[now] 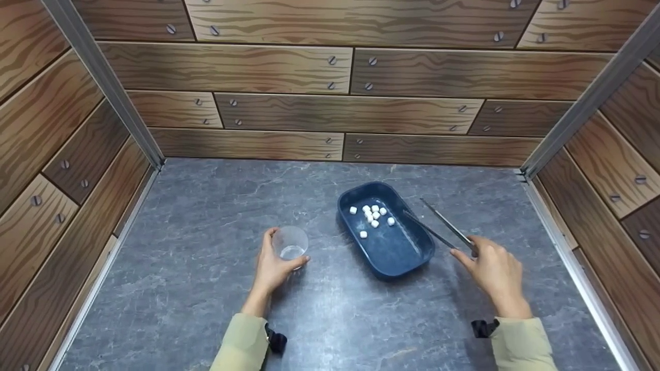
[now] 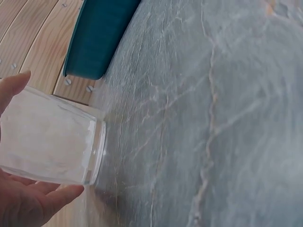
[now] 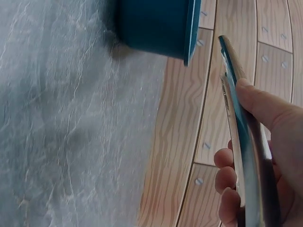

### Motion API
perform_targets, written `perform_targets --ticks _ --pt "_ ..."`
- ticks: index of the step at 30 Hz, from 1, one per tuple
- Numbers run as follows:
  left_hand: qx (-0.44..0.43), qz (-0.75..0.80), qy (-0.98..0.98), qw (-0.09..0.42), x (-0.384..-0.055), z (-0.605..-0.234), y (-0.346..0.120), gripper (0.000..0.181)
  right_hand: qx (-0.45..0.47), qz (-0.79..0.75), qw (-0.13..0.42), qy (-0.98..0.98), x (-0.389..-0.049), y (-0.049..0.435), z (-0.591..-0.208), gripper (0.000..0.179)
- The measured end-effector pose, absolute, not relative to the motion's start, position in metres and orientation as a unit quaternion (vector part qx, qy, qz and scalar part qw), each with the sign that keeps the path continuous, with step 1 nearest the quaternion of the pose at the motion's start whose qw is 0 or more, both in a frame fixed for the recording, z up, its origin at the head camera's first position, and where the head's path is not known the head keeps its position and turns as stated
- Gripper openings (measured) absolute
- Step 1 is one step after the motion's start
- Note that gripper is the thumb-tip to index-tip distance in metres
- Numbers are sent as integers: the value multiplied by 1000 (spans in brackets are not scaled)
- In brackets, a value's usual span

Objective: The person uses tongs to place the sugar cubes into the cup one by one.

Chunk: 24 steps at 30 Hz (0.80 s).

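My left hand point(image 1: 273, 268) grips a clear cup point(image 1: 291, 243) around its side, thumb across the near face and fingers behind it. In the left wrist view the cup point(image 2: 52, 137) shows its thick base near the grey surface, and nothing shows inside it. My right hand point(image 1: 495, 270) holds a pair of metal tweezers point(image 1: 446, 226) with long arms spread apart. One tip overlaps the right rim of the dark blue tray point(image 1: 392, 252); the other points past it. Several small white cubes point(image 1: 375, 215) lie in the tray, mostly bunched toward its far half.
A grey marbled tabletop point(image 1: 206, 206) lies under everything. Wood-patterned walls point(image 1: 289, 113) stand at the back and both sides, with metal posts point(image 1: 108, 82) at the corners. The tray's raised wall point(image 2: 99, 42) rises beyond the cup in the left wrist view.
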<state>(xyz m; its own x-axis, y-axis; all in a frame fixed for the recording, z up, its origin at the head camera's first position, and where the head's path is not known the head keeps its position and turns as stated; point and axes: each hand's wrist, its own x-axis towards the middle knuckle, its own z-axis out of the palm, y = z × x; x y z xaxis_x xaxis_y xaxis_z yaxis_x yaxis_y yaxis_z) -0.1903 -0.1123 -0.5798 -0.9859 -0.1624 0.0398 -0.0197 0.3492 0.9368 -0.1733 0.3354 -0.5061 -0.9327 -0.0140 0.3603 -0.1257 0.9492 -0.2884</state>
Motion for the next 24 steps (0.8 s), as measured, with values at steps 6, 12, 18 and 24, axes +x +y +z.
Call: perform_targets --ticks 6,12,18,24 --pt "46 -576 -814 64 -194 -581 -110 104 66 141 155 -976 -181 324 -507 45" --pt "39 -576 -814 68 -198 -580 -102 104 97 126 117 -980 -189 311 -508 48" --pt "21 -575 -815 62 -204 -579 -95 101 128 102 102 -981 -197 302 -510 38" --pt "14 -573 -817 66 -210 -580 -92 96 157 97 86 -979 -204 296 -512 37"
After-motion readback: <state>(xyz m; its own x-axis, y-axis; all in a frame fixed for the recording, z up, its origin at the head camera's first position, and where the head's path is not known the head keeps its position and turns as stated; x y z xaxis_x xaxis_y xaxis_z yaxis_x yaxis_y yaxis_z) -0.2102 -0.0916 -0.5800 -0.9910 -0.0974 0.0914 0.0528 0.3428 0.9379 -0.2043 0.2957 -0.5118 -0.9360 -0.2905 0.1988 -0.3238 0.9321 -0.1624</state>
